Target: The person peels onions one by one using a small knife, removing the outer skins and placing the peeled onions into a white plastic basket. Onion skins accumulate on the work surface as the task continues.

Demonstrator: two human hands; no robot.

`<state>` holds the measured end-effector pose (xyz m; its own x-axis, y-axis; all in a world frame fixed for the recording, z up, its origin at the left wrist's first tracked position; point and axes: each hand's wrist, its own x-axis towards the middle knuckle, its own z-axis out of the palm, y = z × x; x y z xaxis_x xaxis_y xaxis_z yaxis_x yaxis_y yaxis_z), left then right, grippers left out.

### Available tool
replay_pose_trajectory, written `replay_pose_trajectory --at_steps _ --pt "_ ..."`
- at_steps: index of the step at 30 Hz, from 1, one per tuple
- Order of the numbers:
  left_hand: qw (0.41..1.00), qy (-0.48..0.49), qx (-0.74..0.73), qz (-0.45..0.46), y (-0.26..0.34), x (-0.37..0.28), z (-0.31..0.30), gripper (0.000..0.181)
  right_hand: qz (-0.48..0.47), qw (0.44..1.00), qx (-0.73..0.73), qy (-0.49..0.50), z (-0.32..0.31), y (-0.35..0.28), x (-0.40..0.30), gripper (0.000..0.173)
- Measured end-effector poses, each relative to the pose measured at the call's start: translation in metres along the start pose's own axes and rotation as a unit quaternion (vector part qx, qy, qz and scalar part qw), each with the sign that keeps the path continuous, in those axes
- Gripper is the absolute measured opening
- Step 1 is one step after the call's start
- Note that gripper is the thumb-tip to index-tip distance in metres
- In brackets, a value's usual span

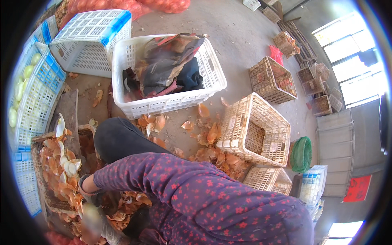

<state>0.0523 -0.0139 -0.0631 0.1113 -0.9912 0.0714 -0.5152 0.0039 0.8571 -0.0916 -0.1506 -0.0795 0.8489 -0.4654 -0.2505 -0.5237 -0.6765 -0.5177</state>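
Note:
My right hand [93, 196], at the end of the floral sleeve, wears a dark glove over the peel-filled crate [36, 153]. Its fingers are mostly hidden, and I cannot tell whether they hold anything. Just below it is a blurred onion [91, 222], pale on top and brown lower down. My left hand [111, 228], in a pale glove at the bottom of the view, seems closed around this onion; its fingers are indistinct. Brown onion skins and pale onion scraps [71, 167] heap up in the crate. A flat board [65, 113] leans across its rim.
White crates with blue bands line the left, one holding peeled onions [28, 72]. Ahead of my knee [119, 137], a white crate [168, 105] contains cloth and sacking. Onion skins [226, 162] litter the floor beside a tipped crate [235, 128]. Red net sacks [107, 6] lie at the top.

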Motion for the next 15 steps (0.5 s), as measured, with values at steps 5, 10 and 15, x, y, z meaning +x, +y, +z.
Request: replay_pose_trajectory --at_steps 5,10,15 --pt "0.996 0.042 -0.073 0.002 0.001 -0.004 0.022 0.076 0.001 1.000 0.003 -0.031 0.019 0.013 -0.010 0.039" --pt "0.995 0.095 0.006 -0.001 0.018 -0.004 0.010 0.073 0.023 0.999 -0.024 0.030 -0.010 -0.036 -0.051 0.029" --pt "0.987 0.109 0.116 -0.003 0.066 -0.003 0.029 0.069 0.014 0.999 -0.014 0.032 -0.030 -0.013 -0.101 0.031"
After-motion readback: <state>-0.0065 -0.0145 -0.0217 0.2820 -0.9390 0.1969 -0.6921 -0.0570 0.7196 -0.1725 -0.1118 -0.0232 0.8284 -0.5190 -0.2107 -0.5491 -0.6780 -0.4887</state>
